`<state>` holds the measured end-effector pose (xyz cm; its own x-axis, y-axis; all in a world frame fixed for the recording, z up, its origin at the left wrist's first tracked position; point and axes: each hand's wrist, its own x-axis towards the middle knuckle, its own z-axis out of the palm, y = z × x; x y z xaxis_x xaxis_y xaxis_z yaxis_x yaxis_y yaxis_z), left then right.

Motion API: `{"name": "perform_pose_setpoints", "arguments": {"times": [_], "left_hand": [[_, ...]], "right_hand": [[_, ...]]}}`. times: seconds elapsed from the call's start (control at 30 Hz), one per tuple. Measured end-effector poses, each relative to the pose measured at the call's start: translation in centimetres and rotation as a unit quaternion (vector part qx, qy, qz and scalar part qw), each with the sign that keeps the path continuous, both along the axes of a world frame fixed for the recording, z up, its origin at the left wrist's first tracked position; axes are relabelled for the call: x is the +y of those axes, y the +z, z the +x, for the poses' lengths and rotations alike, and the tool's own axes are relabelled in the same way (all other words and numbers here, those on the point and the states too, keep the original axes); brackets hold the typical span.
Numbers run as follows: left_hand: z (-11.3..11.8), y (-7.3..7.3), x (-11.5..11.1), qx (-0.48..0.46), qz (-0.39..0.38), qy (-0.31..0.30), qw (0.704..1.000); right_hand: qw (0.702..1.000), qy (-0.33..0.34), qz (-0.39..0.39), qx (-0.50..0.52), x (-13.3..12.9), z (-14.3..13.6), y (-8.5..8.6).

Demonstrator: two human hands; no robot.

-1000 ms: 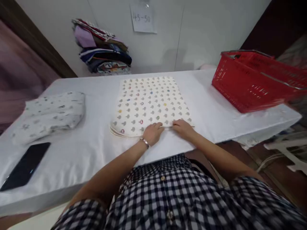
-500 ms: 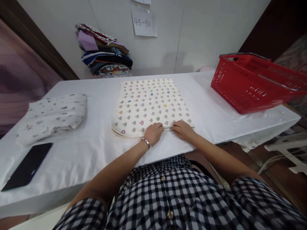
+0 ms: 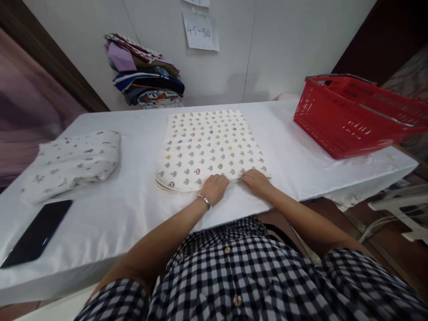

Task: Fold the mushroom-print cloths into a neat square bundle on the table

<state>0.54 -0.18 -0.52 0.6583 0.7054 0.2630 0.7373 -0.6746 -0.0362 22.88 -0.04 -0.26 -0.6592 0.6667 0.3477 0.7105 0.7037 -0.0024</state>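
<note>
A cream cloth (image 3: pixel 207 142) printed with small mushrooms lies folded in several layers on the white-covered table (image 3: pixel 140 214). Its rounded layers show at the near left corner. My left hand (image 3: pixel 214 188), with a silver bracelet at the wrist, is closed on the near edge of this cloth. Close beside it, my right hand (image 3: pixel 256 182) also grips that edge, nearer the right corner. Both sets of fingers curl over the cloth, and the thumbs are mostly hidden.
At the left is a crumpled white patterned cloth (image 3: pixel 76 162), with a black phone (image 3: pixel 36 232) in front of it. A stack of folded clothes (image 3: pixel 147 73) stands against the back wall. A red shopping basket (image 3: pixel 351 118) sits at the right. A paper sign (image 3: pixel 200 32) hangs on the wall.
Almost nothing differs. My two hands have shifted very slightly along the near edge of the cloth, which lies in the same place.
</note>
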Motion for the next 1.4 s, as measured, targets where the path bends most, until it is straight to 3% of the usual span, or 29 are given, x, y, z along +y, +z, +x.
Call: {"name": "perform_pose_setpoints", "arguments": {"times": [0.33,0.5,0.63,0.8,0.93,1.13,1.4], "left_hand": [[1.2,1.0,0.1,0.023,-0.024,0.026,0.999],[1.5,1.0,0.6,0.018,-0.033,0.042,0.998],[1.3,1.2,0.9,0.001,-0.058,0.05,0.997],[1.2,1.4,1.1,-0.006,-0.071,0.05,0.996],[1.1,1.5,1.1,-0.01,-0.071,0.049,0.996],[0.9,1.7,1.0,-0.019,-0.072,0.044,0.996],[1.1,1.9,0.9,-0.029,-0.081,0.05,0.995]], "right_hand": [[0.998,-0.056,-0.026,-0.015,0.1,-0.3,0.0],[0.996,-0.058,-0.066,0.03,0.2,-0.1,0.1],[0.992,-0.049,-0.066,0.099,-0.1,2.0,0.5],[0.981,-0.118,-0.047,0.148,-1.2,6.3,0.6],[0.973,-0.158,-0.041,0.163,-2.2,8.0,-0.1],[0.966,-0.172,-0.026,0.192,-3.0,7.8,-0.8],[0.957,-0.215,-0.056,0.188,-2.9,7.2,-0.2]]}}
